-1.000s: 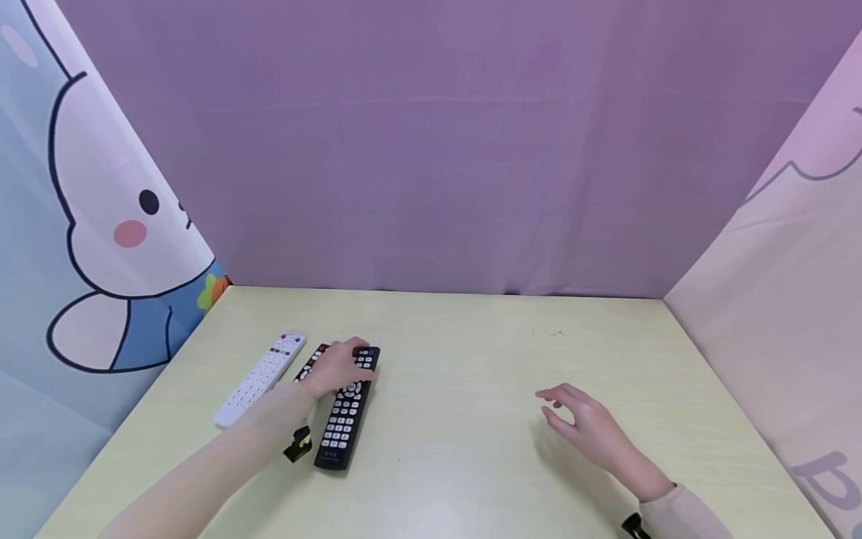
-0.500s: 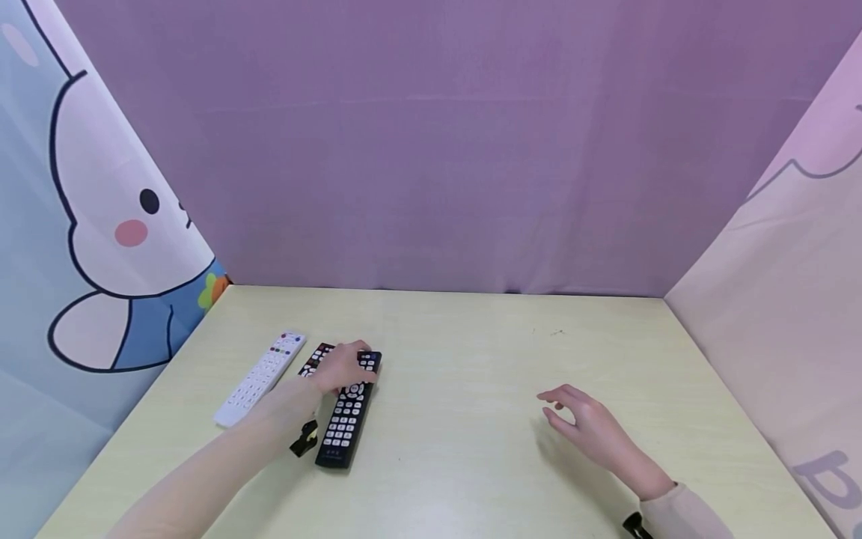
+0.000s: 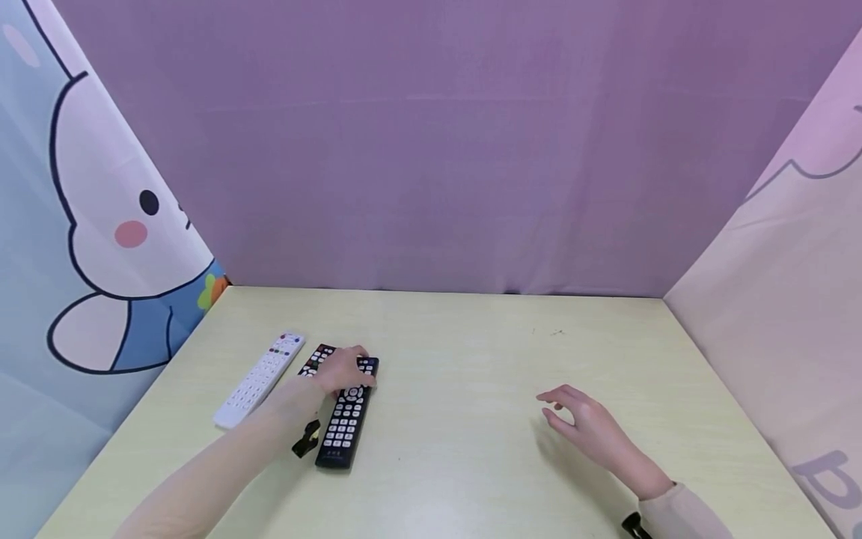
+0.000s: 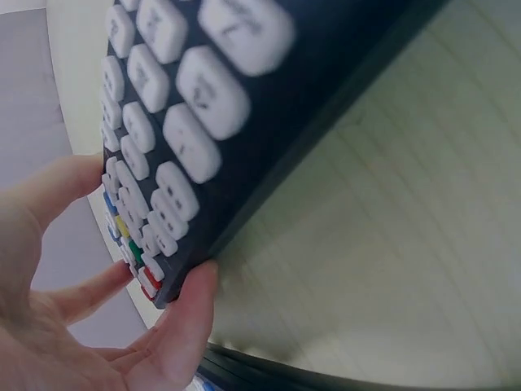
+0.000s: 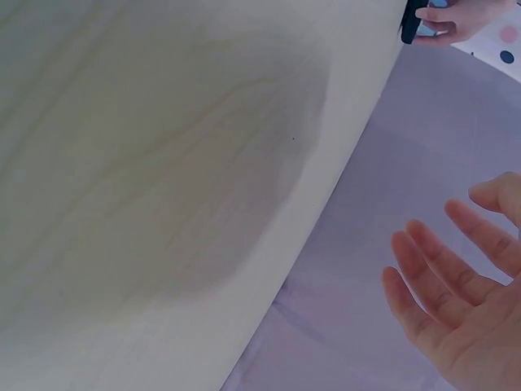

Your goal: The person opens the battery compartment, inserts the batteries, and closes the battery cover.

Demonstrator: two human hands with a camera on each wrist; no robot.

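My left hand (image 3: pixel 340 368) pinches the far end of a long black remote control (image 3: pixel 346 427) between thumb and fingers, at its two side edges. In the left wrist view the remote (image 4: pixel 244 175) shows white buttons and, near the held end, a few coloured ones. A second dark remote (image 3: pixel 316 359) lies just left of it, mostly hidden under the hand and sleeve. Further left a white remote (image 3: pixel 259 382) lies slanted, partly behind the forearm. On the right, my right hand (image 3: pixel 586 423) hovers over the table with loosely bent fingers and holds nothing.
The pale wooden table (image 3: pixel 458 389) has a purple cloth (image 3: pixel 431 150) behind its far edge. A cartoon-printed cloth (image 3: pixel 108 224) stands along the left side, and a pale printed one (image 3: pixel 795 299) along the right.
The far end of the held black remote has come down and slightly nearer. My left hand has shifted a little right and nearer with it. The right hand has hardly moved.
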